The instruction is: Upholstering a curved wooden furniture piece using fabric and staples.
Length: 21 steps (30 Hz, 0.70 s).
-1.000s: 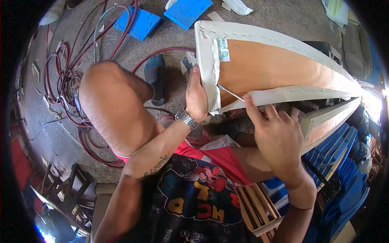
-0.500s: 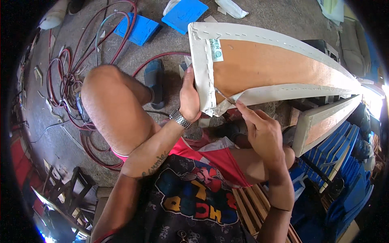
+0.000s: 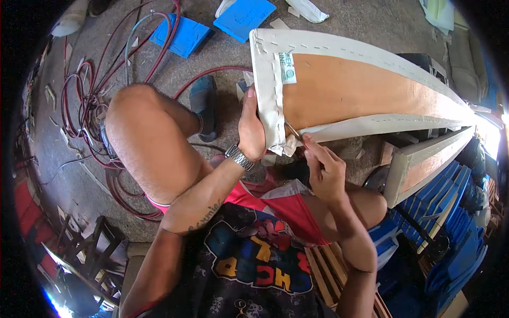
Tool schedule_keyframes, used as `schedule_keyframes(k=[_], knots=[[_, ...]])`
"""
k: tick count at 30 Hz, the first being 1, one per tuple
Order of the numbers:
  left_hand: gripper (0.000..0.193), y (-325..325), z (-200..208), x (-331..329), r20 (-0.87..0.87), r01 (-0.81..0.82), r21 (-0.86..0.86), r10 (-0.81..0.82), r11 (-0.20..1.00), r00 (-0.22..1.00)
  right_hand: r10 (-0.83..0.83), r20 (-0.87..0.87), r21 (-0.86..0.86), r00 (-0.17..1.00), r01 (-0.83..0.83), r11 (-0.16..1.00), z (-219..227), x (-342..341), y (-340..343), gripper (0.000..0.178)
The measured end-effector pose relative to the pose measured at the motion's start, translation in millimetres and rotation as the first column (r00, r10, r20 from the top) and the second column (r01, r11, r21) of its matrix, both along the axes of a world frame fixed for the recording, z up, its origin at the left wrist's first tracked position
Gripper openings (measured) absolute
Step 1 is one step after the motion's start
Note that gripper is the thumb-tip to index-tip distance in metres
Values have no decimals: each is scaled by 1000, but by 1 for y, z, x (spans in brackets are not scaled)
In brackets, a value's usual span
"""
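Note:
A long upholstered panel [image 3: 350, 85] lies across my front, its brown wooden back showing and cream vinyl [image 3: 266, 79] folded over the edges, with rows of staples. My left hand [image 3: 251, 127] grips the panel's left end near the close corner, thumb lying along the edge. In my right hand [image 3: 326, 167], closed fingers hold a slim metal-shafted tool [image 3: 293, 130]. Its shaft points up and left onto the board by the corner, where the vinyl is bunched; the fingers hide its handle. Along the near edge the vinyl flap [image 3: 328, 127] stands partly loose.
A second upholstered panel [image 3: 419, 169] rests at the right, above stacked blue slatted pieces [image 3: 450, 212]. Red hoses [image 3: 87, 100] coil on the floor at left. Two blue pads [image 3: 180, 36] lie ahead. Wooden slats [image 3: 328, 270] are beside me at lower right.
My right hand has moved left and closer to the panel's near corner, with the tool in it. My left hand keeps its grip; the panel has shifted only slightly in view.

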State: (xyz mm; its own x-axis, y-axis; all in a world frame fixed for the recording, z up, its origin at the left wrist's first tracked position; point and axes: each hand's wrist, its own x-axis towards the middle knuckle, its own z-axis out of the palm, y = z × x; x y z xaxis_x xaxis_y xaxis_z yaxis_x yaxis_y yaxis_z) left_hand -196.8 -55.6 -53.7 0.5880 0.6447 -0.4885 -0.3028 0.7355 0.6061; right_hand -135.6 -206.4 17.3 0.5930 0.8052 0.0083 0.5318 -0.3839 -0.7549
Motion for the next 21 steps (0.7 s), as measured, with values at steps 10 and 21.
schedule_keyframes(k=[10,21], knots=[[46,5,2,-1,92,63,-173,-47,983,995,7,205,-71,979,8,997,15,-1,-6,43],[47,5,-2,-3,55,80,-155,-72,985,996,155,309,-368,938,-32,929,63,23,21,39]])
